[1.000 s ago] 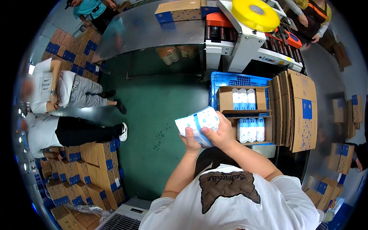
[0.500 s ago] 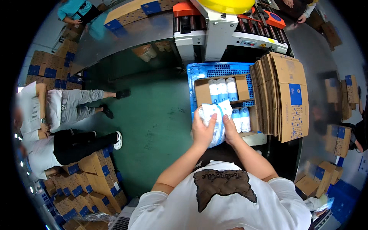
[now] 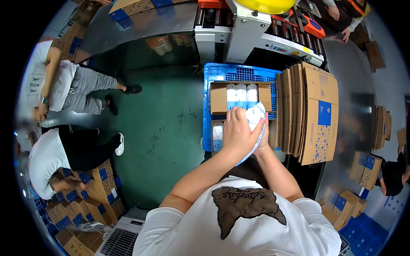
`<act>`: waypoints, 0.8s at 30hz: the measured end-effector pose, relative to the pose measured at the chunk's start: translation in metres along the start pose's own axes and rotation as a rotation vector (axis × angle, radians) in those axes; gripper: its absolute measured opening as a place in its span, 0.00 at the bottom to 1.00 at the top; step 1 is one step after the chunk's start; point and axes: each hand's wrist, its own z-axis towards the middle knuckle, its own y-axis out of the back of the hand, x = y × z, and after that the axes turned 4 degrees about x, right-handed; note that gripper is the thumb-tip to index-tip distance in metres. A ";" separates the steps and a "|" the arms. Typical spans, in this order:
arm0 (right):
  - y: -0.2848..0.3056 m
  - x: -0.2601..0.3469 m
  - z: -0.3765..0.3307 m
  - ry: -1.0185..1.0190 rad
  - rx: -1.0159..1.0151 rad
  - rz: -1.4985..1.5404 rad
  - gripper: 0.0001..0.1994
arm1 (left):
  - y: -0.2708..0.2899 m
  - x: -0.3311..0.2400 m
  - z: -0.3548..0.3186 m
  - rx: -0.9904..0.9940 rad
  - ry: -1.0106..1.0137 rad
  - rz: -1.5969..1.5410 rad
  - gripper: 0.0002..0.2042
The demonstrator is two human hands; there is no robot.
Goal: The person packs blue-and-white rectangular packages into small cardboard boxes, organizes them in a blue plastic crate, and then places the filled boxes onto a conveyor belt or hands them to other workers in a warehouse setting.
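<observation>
Both hands hold a soft white-and-blue packet [image 3: 255, 113] in front of my chest, seen nearly edge-on. My left hand [image 3: 240, 133] lies across its near left face with the fingers curled together, covering much of it. On the other side my right hand [image 3: 263, 135] grips the packet, its thumb pointing up. Just beyond my hands, an open carton [image 3: 219, 97] contains a row of upright white-and-blue packs [image 3: 241, 96]. A second open carton, nearer me, shows a similar pack [image 3: 218, 130] at its left; my hands hide most of that carton.
The cartons rest on a blue plastic pallet [image 3: 208, 85]. Flattened cardboard boxes [image 3: 318, 111] stand stacked at its right. Beyond is a roller conveyor machine [image 3: 273, 45]. Two people [image 3: 51, 160] stand at the left beside piled cartons [image 3: 96, 192]. A metal table [image 3: 149, 23] runs along the far left.
The packet has turned from face-on to nearly edge-on, and my left hand has moved across its face. At the left, one person has bent toward the piled cartons.
</observation>
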 end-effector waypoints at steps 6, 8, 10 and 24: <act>0.002 -0.005 0.002 -0.032 0.068 0.095 0.34 | 0.004 -0.001 0.001 -0.030 0.006 0.026 0.21; 0.003 -0.010 0.005 -0.047 0.080 0.117 0.34 | 0.007 -0.002 0.002 -0.024 0.010 0.009 0.22; 0.005 -0.014 0.007 -0.059 0.072 0.126 0.33 | 0.010 -0.001 0.002 0.014 0.030 -0.027 0.23; 0.104 0.017 -0.009 -0.242 -0.259 -0.363 0.29 | -0.060 0.149 -0.060 0.531 0.287 0.133 0.10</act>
